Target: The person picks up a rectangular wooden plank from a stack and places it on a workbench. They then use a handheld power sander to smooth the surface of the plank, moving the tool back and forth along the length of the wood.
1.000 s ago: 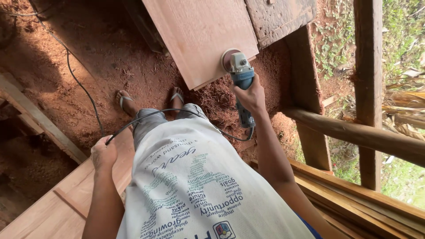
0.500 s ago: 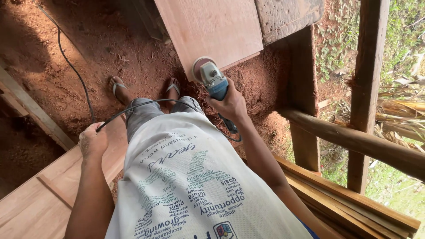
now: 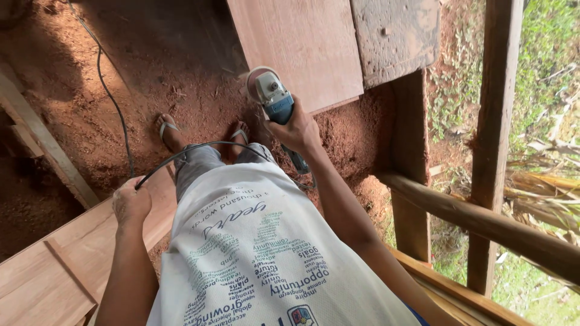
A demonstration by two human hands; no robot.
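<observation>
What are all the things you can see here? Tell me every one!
angle grinder: one, blue and grey, in the right hand, disc at the board's edge
power cord: one, black, looping from the left hand across the legs
wooden board: one, reddish, ahead on the ground
weathered plank: one, grey, right of the board
boards: several, pale reddish, lower left
posts and rail: brown, right side
sawdust: red, covering the ground
sandals: two, pale, on the feet
shirt: one, white with print
left hand: gripping the cord
right hand: gripping the grinder
</observation>
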